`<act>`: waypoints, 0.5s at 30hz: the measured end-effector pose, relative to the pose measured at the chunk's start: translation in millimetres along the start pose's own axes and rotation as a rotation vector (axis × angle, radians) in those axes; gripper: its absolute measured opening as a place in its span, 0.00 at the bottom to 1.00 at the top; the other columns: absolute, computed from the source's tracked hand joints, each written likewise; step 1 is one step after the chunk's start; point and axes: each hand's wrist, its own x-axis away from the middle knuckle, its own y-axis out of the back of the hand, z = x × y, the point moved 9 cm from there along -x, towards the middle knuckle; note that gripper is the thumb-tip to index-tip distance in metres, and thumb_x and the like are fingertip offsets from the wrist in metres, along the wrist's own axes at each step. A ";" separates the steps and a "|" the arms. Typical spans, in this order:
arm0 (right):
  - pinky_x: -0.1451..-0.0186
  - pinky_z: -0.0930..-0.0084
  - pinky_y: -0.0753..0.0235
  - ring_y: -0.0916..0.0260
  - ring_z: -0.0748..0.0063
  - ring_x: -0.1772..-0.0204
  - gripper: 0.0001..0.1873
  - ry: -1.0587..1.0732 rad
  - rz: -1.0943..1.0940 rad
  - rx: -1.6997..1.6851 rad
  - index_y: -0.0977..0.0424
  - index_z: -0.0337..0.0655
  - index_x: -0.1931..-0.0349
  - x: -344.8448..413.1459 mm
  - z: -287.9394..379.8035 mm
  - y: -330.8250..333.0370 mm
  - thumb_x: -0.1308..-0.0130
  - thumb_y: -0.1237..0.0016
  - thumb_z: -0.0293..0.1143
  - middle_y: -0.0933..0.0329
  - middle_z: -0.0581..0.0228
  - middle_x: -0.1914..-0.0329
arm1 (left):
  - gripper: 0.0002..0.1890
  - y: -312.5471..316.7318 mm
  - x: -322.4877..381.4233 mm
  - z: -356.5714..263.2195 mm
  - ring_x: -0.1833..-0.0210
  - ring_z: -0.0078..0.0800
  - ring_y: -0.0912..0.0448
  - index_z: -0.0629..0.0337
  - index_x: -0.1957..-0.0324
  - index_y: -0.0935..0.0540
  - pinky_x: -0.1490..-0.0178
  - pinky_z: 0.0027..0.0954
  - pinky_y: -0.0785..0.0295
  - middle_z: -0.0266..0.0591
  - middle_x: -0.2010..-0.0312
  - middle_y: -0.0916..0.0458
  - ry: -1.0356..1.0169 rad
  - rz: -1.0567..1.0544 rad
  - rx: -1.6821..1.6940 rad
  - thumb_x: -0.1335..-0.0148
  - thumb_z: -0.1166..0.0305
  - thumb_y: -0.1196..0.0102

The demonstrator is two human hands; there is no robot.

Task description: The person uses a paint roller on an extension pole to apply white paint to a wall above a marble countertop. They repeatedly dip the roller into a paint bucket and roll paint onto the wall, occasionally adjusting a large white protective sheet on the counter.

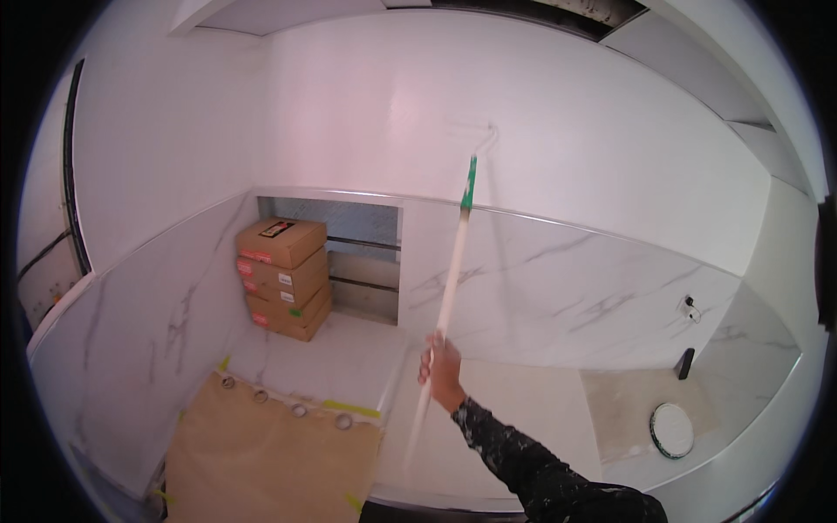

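Note:
My right hand (443,367) grips a long pale extension pole (452,274) partway along its length. A green roller handle (469,183) sits on the pole's far end. Beyond it a thin wire roller frame (489,136) reaches up to the white upper wall (575,150). The roller sleeve is pale and hard to make out against that wall, so I cannot tell if it touches. Toward me the pole's lower end fades over the pale covered surface (510,425). My left hand is out of view.
Stacked cardboard boxes (288,281) stand by a wall opening (366,261). Brown paper (268,451), with several tape rolls along its edge, covers a lower area. At right are a round white-topped container (672,430), a dark upright object (684,363) and a wall socket (689,307).

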 end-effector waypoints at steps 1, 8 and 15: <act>0.89 0.76 0.40 0.44 0.79 0.89 0.18 0.024 0.023 0.005 0.31 0.41 0.57 -11.9 24.0 -13.4 0.23 0.60 0.48 0.40 0.72 0.83 | 0.50 0.9 0.9 -0.6 0.20 0.49 0.54 0.54 0.25 0.45 0.21 0.53 0.59 0.52 0.22 0.52 -0.008 -0.007 0.016 0.41 0.37 0.42; 0.88 0.75 0.39 0.43 0.79 0.88 0.22 0.175 0.140 0.032 0.32 0.41 0.55 -58.9 182.2 -96.9 0.26 0.57 0.53 0.40 0.72 0.82 | 0.50 2.6 4.2 0.3 0.20 0.50 0.53 0.56 0.25 0.44 0.21 0.54 0.59 0.52 0.22 0.52 -0.011 -0.037 0.000 0.41 0.37 0.43; 0.86 0.76 0.38 0.44 0.79 0.86 0.24 0.300 0.206 0.064 0.33 0.39 0.53 -65.7 241.2 -108.7 0.24 0.60 0.55 0.41 0.72 0.83 | 0.52 -5.8 5.6 5.2 0.20 0.49 0.55 0.55 0.24 0.48 0.21 0.54 0.58 0.51 0.22 0.54 -0.006 -0.015 -0.043 0.40 0.34 0.46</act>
